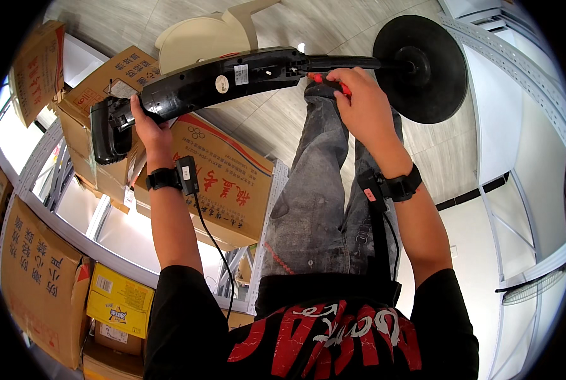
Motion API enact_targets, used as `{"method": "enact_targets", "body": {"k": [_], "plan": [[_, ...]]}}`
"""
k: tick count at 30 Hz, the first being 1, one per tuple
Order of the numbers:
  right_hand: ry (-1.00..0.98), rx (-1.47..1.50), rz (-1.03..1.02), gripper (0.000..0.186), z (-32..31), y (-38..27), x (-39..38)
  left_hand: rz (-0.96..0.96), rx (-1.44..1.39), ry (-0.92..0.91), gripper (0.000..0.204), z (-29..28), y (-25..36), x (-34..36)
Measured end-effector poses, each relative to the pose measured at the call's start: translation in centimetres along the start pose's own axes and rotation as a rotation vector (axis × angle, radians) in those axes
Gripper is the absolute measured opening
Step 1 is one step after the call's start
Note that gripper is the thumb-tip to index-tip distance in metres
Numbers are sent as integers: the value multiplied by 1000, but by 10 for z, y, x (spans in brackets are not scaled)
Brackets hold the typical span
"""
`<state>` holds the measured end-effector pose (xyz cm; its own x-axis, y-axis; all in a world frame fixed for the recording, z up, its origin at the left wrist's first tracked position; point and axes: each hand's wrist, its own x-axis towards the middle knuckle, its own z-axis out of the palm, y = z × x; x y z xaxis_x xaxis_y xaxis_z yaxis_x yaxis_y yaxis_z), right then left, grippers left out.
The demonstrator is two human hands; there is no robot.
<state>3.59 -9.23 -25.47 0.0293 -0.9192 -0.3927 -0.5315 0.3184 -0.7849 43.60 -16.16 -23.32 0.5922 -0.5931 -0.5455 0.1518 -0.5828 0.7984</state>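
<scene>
A long black appliance with a curved plastic body (pixel 200 85) lies sideways across the far part of the view. Its thin black pole (pixel 343 63) leads right to a round black base disc (pixel 444 76). Around the body's left end, by the black block-shaped end piece (pixel 110 139), my left hand (pixel 151 130) is closed, thumb on top. My right hand (pixel 362 101) is closed around a red-handled tool (pixel 345 89), close to the joint of body and pole. The tool's kind is mostly hidden by my fingers.
Cardboard boxes (pixel 216 183) stand on metal shelving (pixel 105 237) at the left, with a yellow box (pixel 119 299) lower down. A beige plastic chair (pixel 204 41) is beyond the appliance. White shelving (pixel 508 76) stands at the right. Cables (pixel 213 237) hang from both wrist straps.
</scene>
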Motion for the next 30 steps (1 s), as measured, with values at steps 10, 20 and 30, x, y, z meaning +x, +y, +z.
{"method": "enact_targets", "body": {"k": [10, 20, 30], "plan": [[-41, -47, 26, 16, 1, -7, -1, -5, -12, 6, 47, 1, 1, 0], [-132, -79, 241, 20, -2, -9, 0, 4, -26, 18, 48, 5, 2, -5], [-110, -83, 265, 20, -1, -6, -2, -18, -30, 34, 50, 5, 3, -5]]}}
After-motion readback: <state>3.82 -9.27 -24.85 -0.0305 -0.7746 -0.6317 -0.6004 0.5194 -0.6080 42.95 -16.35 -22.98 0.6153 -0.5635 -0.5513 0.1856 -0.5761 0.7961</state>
